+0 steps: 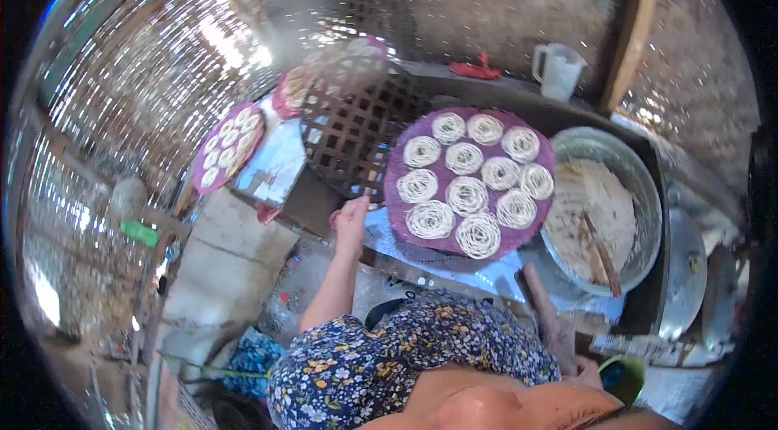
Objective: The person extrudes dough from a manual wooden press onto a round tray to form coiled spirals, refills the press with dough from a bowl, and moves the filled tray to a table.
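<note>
My left hand (352, 219) is closed on the lower edge of a dark open-weave lattice panel (344, 134), which stands tilted. To its right, a round purple mat (442, 172) bears several white coils of thin noodle-like strands (478, 235). Low on the right, my right hand (587, 373) is closed around the near end of a long brown wooden bar (547, 312); its fingers are partly hidden. A large metal basin (652, 187) holds pale dough or flour (612, 203), with a wooden-handled tool (601, 258) resting in it.
More coil-covered mats (231, 146) lie on the left, some behind the lattice. Along the back ledge are a clear plastic jug (560, 72) and a red cloth or bag (476, 68). A metal lid (683, 268) leans at the right. Blue cloth (251, 361) lies low left.
</note>
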